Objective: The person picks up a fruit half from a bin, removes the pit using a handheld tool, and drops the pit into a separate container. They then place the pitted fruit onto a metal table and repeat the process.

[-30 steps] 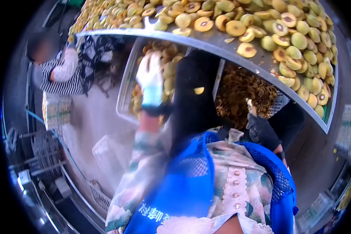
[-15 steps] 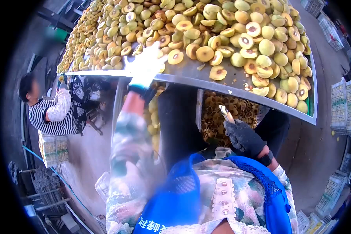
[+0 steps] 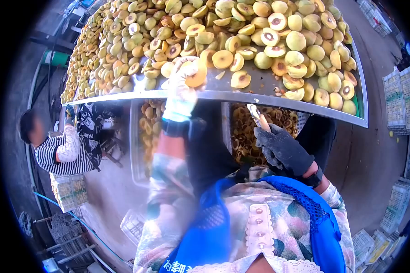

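My left hand [image 3: 181, 91], in a white glove, is over the near edge of the metal table [image 3: 223, 95], its fingers closed on a halved fruit [image 3: 197, 75] whose cut face shows. Many halved yellow-green fruits [image 3: 296, 41] are heaped on the table beyond it. My right hand [image 3: 284, 148], in a dark glove, is wrapped round the handle of a small pitting tool [image 3: 258, 117] with a pale metal tip. It hangs just below the table edge, above a bin of brown pits and scraps [image 3: 250, 136].
Below the table edge at the left is a container of halved fruit [image 3: 149, 132]. A co-worker in a striped top [image 3: 50, 152] sits at the far left, near stacked crates [image 3: 68, 191]. More white crates [image 3: 403, 100] stand at the right.
My left hand has come back from the heap toward the table edge and now holds a halved fruit. My right hand has risen slightly with the tool. The view has shifted a little.
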Motion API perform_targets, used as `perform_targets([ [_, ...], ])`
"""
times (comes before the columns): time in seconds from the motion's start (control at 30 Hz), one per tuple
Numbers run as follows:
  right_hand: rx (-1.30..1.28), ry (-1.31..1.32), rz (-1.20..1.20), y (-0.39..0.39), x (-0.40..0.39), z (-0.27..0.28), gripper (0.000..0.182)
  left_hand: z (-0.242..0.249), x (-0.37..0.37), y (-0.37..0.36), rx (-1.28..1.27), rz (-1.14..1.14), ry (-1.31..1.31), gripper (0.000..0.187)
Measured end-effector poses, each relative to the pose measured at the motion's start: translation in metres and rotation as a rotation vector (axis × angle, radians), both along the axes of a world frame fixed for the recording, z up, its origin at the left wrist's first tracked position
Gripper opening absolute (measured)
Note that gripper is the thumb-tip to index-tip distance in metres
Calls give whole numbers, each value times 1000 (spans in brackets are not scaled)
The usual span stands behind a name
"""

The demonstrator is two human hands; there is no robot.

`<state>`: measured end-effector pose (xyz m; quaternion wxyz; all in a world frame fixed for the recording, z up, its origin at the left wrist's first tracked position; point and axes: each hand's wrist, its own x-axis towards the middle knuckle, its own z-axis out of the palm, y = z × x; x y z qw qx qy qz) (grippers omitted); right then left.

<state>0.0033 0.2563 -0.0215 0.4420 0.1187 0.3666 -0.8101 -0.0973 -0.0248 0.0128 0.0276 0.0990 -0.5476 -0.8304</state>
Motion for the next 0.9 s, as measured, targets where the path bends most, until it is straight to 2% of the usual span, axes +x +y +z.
perform_targets([
  [0.07, 300, 178, 24, -19, 0, 26, 17, -8, 13, 13, 356, 6, 56, 27],
  [0.2, 327, 263, 64, -26, 5, 27, 17, -9, 34, 49, 478, 102, 98, 30],
  [0.3, 347, 240, 66, -28, 7, 46, 17, -9, 50, 62, 573, -29, 157, 36],
  [0.33, 375, 306, 84, -28, 6, 51, 17, -1, 56, 71, 565, 25, 109, 42],
  [0.43, 297, 221, 56, -33, 7, 65, 16, 3, 67, 82, 393, 84, 149, 43],
  [0.47, 351, 385, 94, -34, 8, 64, 17, 6, 73, 85, 210, 89, 184, 42],
  [0.53, 456, 714, 174, -33, 9, 62, 23, 9, 76, 89, 164, 109, 215, 42],
  [0.63, 501, 920, 188, -33, 11, 61, 24, 11, 80, 90, -48, 134, 295, 42],
  [0.77, 548, 1106, 189, -33, 14, 53, 26, 1, 80, 86, -569, 105, 358, 44],
  [0.9, 609, 1312, 211, -33, 13, 37, 28, 7, 83, 89, -324, 99, 221, 47],
])
